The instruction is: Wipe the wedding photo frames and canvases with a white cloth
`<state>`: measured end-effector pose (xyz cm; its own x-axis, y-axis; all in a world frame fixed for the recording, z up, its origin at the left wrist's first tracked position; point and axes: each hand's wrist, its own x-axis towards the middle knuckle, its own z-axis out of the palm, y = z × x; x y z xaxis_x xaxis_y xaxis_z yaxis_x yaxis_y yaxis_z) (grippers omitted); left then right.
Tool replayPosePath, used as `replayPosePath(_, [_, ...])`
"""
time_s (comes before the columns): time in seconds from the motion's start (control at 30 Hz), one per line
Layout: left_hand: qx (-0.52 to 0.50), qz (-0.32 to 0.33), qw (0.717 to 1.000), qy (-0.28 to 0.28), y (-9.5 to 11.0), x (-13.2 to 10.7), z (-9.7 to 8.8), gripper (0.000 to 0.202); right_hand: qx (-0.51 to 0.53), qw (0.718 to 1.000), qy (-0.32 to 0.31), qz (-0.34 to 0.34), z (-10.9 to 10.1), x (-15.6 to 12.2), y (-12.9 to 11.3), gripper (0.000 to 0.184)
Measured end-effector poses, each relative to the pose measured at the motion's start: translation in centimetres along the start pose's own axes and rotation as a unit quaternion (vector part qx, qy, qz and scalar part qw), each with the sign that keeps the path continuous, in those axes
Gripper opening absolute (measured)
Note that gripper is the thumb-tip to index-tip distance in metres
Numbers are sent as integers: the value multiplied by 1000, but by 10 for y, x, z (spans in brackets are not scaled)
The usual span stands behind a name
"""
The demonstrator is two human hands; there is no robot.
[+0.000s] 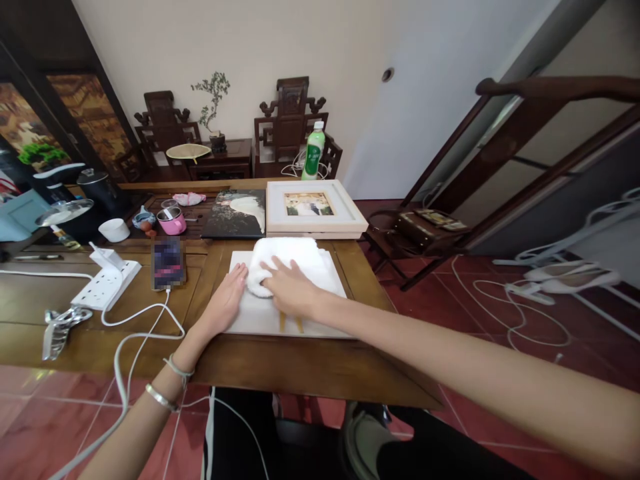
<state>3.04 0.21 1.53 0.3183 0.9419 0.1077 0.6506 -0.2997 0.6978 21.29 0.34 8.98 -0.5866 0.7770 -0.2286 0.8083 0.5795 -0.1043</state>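
A fluffy white cloth lies folded on a flat white panel near the table's front edge. My right hand presses on the cloth from above, its fingers spread and partly bent into the pile. Flat along the panel's left edge rests my left hand, fingers stretched out and holding nothing. Two yellowish strips show on the panel below my right wrist. The cloth and my right hand hide much of the panel's surface.
Behind the panel lie a white framed photo and a dark picture. A green bottle stands at the back. To the left are a pink cup, a phone, a power strip, cables and a hair clip.
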Motion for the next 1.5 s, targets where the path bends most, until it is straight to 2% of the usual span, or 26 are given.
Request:
replayPosePath(0.1, [-41,-18,999,10,1,0,-2,66,-19,1000,-6,-13,8,2,-8,48])
replayPosePath(0.3, [-96,-41,993,51,4,-1,-3,69,-3,980,-5,-198,12,-30,-14,43])
replayPosePath(0.4, [-85,-27,995,50,7,-3,-2,68,16,962,-30,-271,12,-47,-11,45])
replayPosePath(0.5, [-41,-5,998,43,6,-3,-1,66,51,952,-46,-299,7,-58,-5,48])
replayPosePath(0.57, [-10,14,999,35,5,-3,0,63,75,955,-59,-280,0,-62,4,44])
replayPosePath(0.7, [36,29,998,33,2,0,4,57,85,981,-69,-161,-16,-51,33,29])
replayPosePath(0.83, [67,47,995,49,0,2,8,51,79,991,-13,-108,-23,-17,54,22])
replayPosePath(0.97, [80,77,992,54,0,2,7,43,79,990,42,-110,-28,29,42,22])
replayPosePath(1.07, [78,92,991,59,0,2,5,41,76,988,43,-129,-37,59,22,20])
replayPosePath(1.17, [73,96,991,62,-1,2,4,42,69,989,34,-130,-43,74,10,16])
replayPosePath(1.3, [67,82,993,58,-2,1,5,43,72,990,24,-121,-45,66,19,16])
replayPosePath(1.5, [62,66,995,51,-5,0,7,43,78,996,8,-53,-35,22,74,21])
